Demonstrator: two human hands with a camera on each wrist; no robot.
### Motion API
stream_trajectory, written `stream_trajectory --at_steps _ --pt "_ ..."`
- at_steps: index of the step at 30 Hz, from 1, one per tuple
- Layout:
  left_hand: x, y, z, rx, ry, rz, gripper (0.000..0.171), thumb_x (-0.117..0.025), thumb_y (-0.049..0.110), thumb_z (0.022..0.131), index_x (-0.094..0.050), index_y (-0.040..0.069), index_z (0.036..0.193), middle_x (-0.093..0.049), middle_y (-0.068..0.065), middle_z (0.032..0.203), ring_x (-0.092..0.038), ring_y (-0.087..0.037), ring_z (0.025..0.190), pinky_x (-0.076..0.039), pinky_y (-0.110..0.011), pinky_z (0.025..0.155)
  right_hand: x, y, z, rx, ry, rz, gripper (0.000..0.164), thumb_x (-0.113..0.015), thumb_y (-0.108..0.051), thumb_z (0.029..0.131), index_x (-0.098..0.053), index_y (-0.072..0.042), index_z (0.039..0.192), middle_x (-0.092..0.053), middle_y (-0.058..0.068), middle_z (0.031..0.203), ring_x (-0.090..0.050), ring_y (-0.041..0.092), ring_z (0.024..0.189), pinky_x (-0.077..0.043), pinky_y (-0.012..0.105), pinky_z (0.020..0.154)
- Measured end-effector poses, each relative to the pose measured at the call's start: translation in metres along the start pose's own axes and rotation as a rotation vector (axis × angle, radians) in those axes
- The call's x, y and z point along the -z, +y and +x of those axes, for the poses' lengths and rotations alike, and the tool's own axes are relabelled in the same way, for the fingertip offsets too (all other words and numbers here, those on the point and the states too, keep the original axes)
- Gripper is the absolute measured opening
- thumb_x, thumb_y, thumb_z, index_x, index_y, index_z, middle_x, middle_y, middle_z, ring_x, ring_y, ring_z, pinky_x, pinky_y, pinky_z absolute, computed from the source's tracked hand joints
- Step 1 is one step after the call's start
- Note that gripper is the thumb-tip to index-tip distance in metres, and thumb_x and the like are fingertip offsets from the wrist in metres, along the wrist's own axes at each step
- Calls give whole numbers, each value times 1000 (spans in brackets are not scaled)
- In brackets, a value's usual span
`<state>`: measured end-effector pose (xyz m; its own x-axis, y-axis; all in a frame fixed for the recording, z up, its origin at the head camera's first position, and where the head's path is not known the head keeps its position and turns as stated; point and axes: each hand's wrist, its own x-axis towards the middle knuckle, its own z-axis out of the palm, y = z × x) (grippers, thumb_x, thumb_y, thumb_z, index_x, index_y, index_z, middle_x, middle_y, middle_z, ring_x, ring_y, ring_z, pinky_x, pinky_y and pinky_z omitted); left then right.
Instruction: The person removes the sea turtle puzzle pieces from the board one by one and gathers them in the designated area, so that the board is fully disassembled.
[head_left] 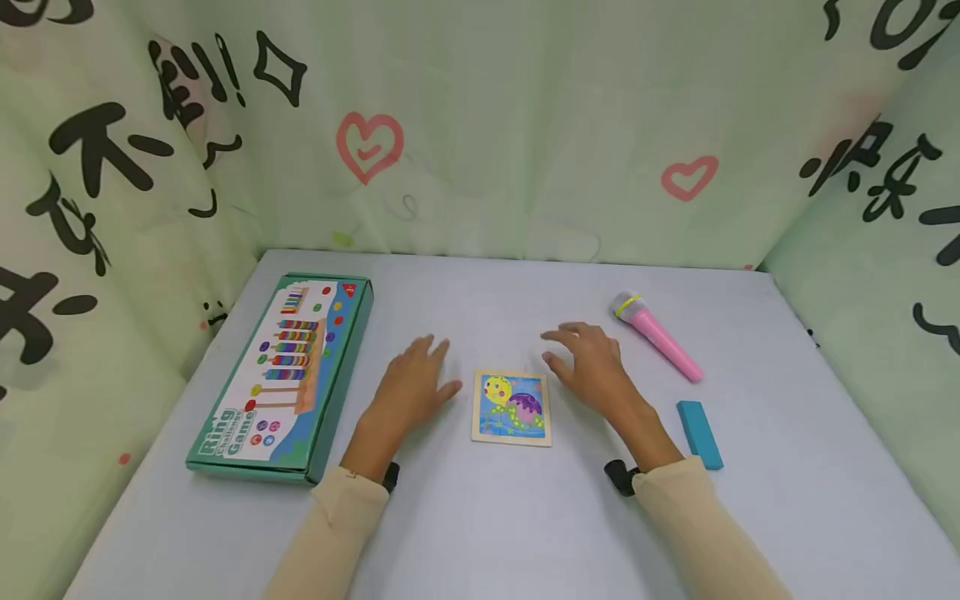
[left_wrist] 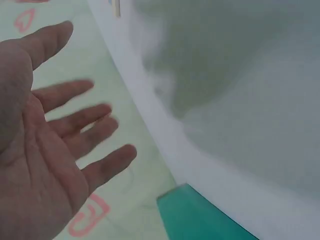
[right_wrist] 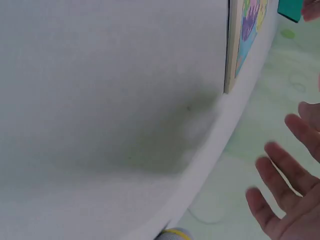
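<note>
A square wooden picture puzzle [head_left: 512, 408] with a colourful turtle on blue lies flat on the table between the two hands. My left hand [head_left: 411, 385] hovers just left of it, fingers spread and holding nothing; the left wrist view shows its bare palm [left_wrist: 40, 165]. On the puzzle's other side my right hand [head_left: 592, 367] is held above the table, its fingers extended and apart. Nothing lies in that palm in the right wrist view, where the puzzle's edge [right_wrist: 231, 60] shows at the top. Neither hand touches the puzzle.
A green-edged ring game box [head_left: 281, 375] lies at the left of the white table [head_left: 480, 533]. To the right are a pink toy microphone [head_left: 660, 337] and a blue rectangular block [head_left: 700, 435]. A pale green curtain [head_left: 525, 125] with hearts and black lettering surrounds the table.
</note>
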<state>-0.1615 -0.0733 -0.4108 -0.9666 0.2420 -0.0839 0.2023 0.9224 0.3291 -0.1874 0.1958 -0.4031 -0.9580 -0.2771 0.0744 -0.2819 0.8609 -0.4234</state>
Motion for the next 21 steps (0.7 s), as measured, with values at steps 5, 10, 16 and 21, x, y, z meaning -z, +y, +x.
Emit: stream_trajectory --at_steps 5,10,16,21 --pt "-12 18 -14 -148 -96 -80 72 -75 34 96 -46 2 153 -44 -15 157 -43 -32 144 -38 -49 115 -8 -6 -6 36 -163 96 23 -70 -11 98 -75 -4 119 -71 9 114 -63 29 103 -54 46 90" --pt "-30 30 -24 -190 -137 -117 73 -77 32 94 -46 0 152 -45 -14 156 -43 -30 143 -39 -45 115 -20 -13 -1 96 -265 121 22 -74 -9 95 -75 -3 115 -70 4 103 -62 20 91 -55 39 83" --pt "-42 49 -44 -335 -96 68 59 -68 33 100 -54 0 147 -50 -13 152 -46 -28 142 -38 -38 116 -24 -15 6 122 -264 78 22 -78 -9 91 -76 -6 113 -69 2 101 -63 20 90 -55 41 85" --pt "-49 55 -54 -370 -88 270 59 -57 41 105 -51 3 150 -46 -11 157 -41 -26 145 -32 -31 119 -30 -16 14 176 -266 50 21 -78 -9 92 -77 -6 113 -68 2 99 -59 17 84 -53 39 82"
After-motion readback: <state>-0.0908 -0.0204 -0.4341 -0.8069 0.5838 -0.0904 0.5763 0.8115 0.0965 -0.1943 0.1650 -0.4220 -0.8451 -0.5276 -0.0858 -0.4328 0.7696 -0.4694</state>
